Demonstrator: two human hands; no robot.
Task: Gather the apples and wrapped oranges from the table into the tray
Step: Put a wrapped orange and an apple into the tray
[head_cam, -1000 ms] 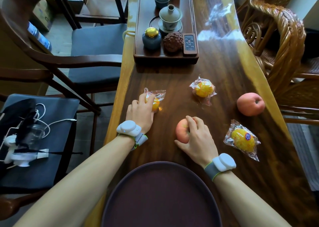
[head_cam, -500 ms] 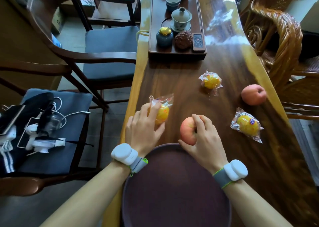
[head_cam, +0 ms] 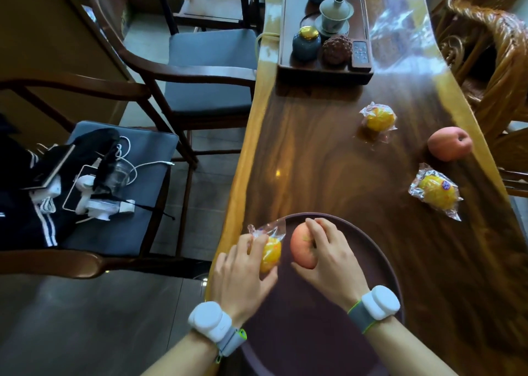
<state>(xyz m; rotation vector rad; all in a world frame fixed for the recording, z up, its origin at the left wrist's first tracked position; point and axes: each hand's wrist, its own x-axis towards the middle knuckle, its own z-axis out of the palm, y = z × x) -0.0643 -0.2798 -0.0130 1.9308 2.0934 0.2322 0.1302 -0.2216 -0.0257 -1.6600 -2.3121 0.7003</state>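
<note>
Both forearms reach forward from the lower edge, bare, each with a white device strapped at the wrist. Left hand (head_cam: 243, 270): palm down, fingers curled closed around a wrapped orange (head_cam: 270, 254), thumb underneath. Right hand (head_cam: 331, 260): fingers draped over an apple (head_cam: 303, 250), thumb at its near side, gripping. Hands side by side, close, not touching.

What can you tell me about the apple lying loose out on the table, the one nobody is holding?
The loose apple is round and pinkish red, paler and more orange on its lit upper side, with smooth, matte-looking skin. It lies tipped on its side, so the dark stem dimple faces right. It rests unwrapped on the glossy wooden table near the right edge, beside the wicker chair. It sits between two wrapped oranges, touching neither, and no hand is near it.
</note>
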